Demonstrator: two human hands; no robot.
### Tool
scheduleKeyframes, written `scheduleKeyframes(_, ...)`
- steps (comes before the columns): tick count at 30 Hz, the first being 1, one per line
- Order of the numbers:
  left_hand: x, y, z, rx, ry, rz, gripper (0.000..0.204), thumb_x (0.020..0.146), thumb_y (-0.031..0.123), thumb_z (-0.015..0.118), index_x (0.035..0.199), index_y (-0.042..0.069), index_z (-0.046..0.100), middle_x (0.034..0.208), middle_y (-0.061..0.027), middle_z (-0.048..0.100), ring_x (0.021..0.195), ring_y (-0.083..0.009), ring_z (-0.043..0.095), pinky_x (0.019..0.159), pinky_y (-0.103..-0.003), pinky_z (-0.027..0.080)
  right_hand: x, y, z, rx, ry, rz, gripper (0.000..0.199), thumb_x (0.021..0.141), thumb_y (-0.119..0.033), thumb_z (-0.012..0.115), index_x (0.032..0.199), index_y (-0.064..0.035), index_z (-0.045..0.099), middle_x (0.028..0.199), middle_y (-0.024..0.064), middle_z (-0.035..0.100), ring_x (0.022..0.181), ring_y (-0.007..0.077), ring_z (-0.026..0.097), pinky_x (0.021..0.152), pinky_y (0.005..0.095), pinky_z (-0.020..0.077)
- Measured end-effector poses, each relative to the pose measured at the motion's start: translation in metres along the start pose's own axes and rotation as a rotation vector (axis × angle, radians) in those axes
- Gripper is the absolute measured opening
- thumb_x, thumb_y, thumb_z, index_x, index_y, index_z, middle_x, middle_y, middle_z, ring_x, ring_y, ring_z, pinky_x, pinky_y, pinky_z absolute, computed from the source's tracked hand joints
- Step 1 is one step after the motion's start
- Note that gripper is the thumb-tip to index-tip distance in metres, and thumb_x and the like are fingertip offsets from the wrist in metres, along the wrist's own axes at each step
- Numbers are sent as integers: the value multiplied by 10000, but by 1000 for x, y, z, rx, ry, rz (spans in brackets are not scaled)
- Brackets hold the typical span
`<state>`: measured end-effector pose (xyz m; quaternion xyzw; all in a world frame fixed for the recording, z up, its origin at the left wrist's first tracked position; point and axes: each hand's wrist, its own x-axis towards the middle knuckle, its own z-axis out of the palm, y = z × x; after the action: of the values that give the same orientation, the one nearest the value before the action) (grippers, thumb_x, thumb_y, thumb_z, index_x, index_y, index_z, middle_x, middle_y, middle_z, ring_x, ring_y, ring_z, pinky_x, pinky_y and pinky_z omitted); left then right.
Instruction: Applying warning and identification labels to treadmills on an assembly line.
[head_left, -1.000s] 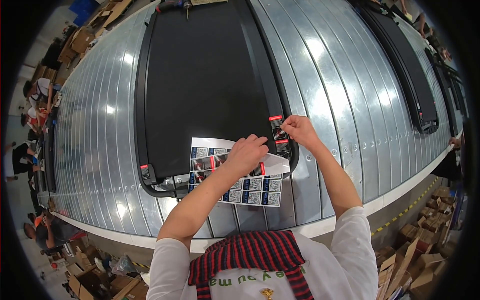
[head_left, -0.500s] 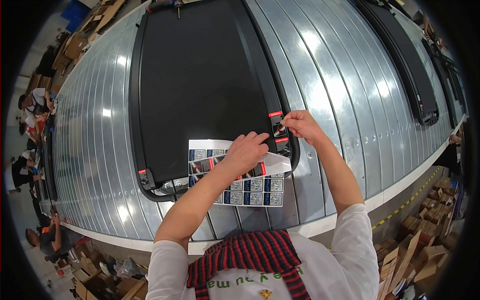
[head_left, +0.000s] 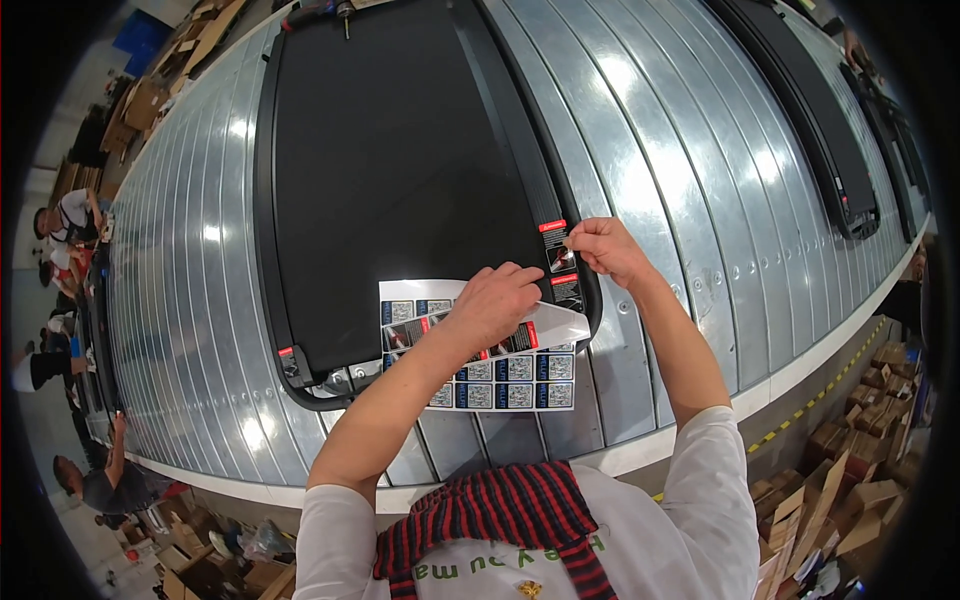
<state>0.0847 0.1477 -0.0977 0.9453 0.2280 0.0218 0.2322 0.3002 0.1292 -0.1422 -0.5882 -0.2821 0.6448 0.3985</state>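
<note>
Left hand (head_left: 492, 303): loosely curled over the sheets (head_left: 518, 395) at the panel's (head_left: 390, 170) near edge; hold cannot be told. Right hand (head_left: 608, 250): fingertips pinched on the label (head_left: 554, 244) near the panel's near right corner, upon the bench (head_left: 640, 375).

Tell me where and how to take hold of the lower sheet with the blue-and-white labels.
Best pinch the lower sheet at its near right corner, coming from the person's near side, thumb above, fingers below. That corner juts past the black panel and looks free, while the left hand and forearm cover parts farther left.
</note>
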Motion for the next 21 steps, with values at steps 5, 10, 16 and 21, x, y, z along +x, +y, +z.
scheduleKeyframes(5,-1,-2,4,-7,-7,9,89,770,153,578,769,65,564,1121,-40,542,998,-210,487,788,-354,403,-1,-2,1,-43,-7,-15,101,733,-99,632,700,-34,562,487,-25,449,369,32,354,325,187,219)
scheduleKeyframes(10,-2,-4,7,23,8,35,100,767,157,584,762,60,561,1135,-53,531,1018,-218,479,794,-359,401,-1,-2,3,-58,18,-34,106,729,-96,627,683,-30,559,474,-22,446,359,40,348,325,190,221)
scheduleKeyframes(16,0,-4,3,13,-11,46,96,762,148,581,762,55,555,1161,-62,517,1016,-221,475,790,-363,401,-2,-3,5,-58,62,-27,104,727,-87,626,682,-25,556,473,-19,448,358,41,352,324,192,229)
scheduleKeyframes(21,4,-2,-3,26,-82,35,87,762,136,572,782,53,560,1202,-49,490,1013,-215,469,789,-364,399,-1,-2,6,-57,73,-28,112,726,-83,631,676,-25,549,476,-14,453,358,43,358,323,194,236)
